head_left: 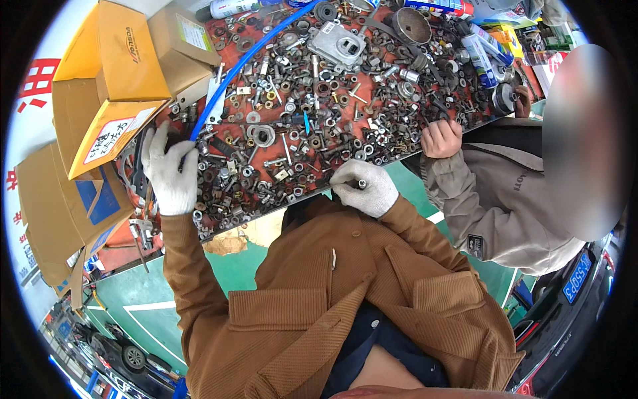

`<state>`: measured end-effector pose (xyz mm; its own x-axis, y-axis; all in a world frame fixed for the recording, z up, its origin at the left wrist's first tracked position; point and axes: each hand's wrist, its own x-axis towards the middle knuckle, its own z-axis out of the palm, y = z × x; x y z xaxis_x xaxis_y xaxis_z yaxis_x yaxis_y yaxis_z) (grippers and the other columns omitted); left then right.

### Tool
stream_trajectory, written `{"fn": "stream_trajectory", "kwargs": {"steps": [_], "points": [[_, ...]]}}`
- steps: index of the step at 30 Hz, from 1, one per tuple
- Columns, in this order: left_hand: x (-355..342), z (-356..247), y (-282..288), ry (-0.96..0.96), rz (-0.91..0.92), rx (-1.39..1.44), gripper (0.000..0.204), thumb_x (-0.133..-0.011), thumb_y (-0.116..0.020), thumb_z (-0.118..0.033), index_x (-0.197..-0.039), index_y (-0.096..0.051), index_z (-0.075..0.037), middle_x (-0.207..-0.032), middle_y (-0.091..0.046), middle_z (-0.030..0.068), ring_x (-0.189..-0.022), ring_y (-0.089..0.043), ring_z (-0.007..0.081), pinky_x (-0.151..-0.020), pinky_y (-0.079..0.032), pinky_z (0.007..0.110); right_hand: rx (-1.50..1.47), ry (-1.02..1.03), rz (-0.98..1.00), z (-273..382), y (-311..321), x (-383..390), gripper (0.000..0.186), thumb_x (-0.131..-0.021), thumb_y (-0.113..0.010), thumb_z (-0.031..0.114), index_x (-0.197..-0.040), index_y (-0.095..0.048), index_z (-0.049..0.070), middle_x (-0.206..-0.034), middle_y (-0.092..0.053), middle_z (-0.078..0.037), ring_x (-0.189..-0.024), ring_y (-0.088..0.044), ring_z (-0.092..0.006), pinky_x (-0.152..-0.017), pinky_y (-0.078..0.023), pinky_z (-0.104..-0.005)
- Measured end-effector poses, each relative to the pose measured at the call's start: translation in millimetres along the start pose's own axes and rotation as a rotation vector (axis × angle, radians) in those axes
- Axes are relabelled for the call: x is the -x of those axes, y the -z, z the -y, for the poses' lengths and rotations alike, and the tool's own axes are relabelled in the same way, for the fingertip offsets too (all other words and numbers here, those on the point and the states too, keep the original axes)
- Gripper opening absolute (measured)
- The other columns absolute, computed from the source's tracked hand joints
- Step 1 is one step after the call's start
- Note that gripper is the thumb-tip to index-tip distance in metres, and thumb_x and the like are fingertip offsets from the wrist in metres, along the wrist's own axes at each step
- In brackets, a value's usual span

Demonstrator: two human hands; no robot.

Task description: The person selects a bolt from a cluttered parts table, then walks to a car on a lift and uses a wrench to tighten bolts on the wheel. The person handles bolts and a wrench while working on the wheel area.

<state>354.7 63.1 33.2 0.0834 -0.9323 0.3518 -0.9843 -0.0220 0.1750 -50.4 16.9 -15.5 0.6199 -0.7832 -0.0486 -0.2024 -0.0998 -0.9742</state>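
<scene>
The right hand (364,187), in a white knit glove, pinches a small silvery bolt (362,183), seemingly short and round-headed, at the near edge of the red bench (219,26). The gloved left hand (170,169) lies flat, fingers spread, among scattered nuts and washers (299,120) near the bench's left edge.

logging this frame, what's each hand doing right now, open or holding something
Left hand: gloved, open, spread flat on the loose hardware near the blue tube.
Right hand: gloved, fingers shut on a small bolt.

Yellow and brown cardboard boxes (113,80) stand left; white-labelled spray cans (480,53) lie upper right.
</scene>
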Motion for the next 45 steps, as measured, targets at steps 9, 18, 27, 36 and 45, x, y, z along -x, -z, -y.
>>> {"fn": "stream_trajectory", "kwargs": {"steps": [9,18,27,36,45], "points": [[64,-61,-11,0.038,0.150,0.238,0.042,-0.074,-0.090,-0.013,-0.111,-0.071,-0.008,-0.140,-0.065,0.0137,-0.139,-0.053,0.0417,-0.115,-0.042,0.053,0.013,-0.108,0.016,7,0,-2,0.015,-0.088,-0.081,0.005,-0.100,-0.073,0.006,-0.094,-0.074,-0.006,-0.084,-0.072,-0.0207,-0.076,-0.056,-0.0332],[69,-16,8,0.063,-0.079,0.104,0.030,-0.081,-0.079,0.000,-0.108,-0.070,-0.009,-0.131,-0.068,0.0127,-0.127,-0.060,0.0378,-0.110,-0.045,0.050,-0.102,-0.224,0.016,5,-3,3,0.015,-0.090,-0.079,0.004,-0.103,-0.074,0.004,-0.096,-0.073,-0.006,-0.084,-0.070,-0.0150,-0.075,-0.055,-0.0298],[43,-18,25,0.150,-0.192,0.147,0.027,-0.087,-0.080,-0.002,-0.113,-0.073,-0.006,-0.127,-0.072,0.0134,-0.120,-0.064,0.0322,-0.108,-0.048,0.045,-0.150,-0.293,0.005,3,-6,5,0.014,-0.090,-0.077,0.002,-0.104,-0.075,0.002,-0.097,-0.072,-0.006,-0.086,-0.069,-0.0127,-0.077,-0.055,-0.0287],[-32,-105,-41,-0.159,0.226,0.312,0.063,-0.079,-0.080,-0.017,-0.140,-0.066,-0.006,-0.136,-0.065,0.0182,-0.126,-0.060,0.0397,-0.111,-0.046,0.050,-0.112,-0.285,-0.002,9,-5,3,0.015,-0.092,-0.080,0.008,-0.105,-0.075,0.003,-0.100,-0.074,-0.007,-0.093,-0.071,-0.0144,-0.083,-0.057,-0.0307],[-31,-61,-23,-0.132,0.218,0.354,0.017,-0.086,-0.071,0.000,-0.100,-0.076,-0.008,-0.094,-0.069,0.0148,-0.090,-0.068,0.0380,-0.080,-0.055,0.047,-0.084,-0.130,-0.055,-3,-8,6,0.013,-0.092,-0.079,0.007,-0.103,-0.075,0.004,-0.096,-0.074,-0.005,-0.087,-0.070,-0.0140,-0.078,-0.056,-0.0312]]}}
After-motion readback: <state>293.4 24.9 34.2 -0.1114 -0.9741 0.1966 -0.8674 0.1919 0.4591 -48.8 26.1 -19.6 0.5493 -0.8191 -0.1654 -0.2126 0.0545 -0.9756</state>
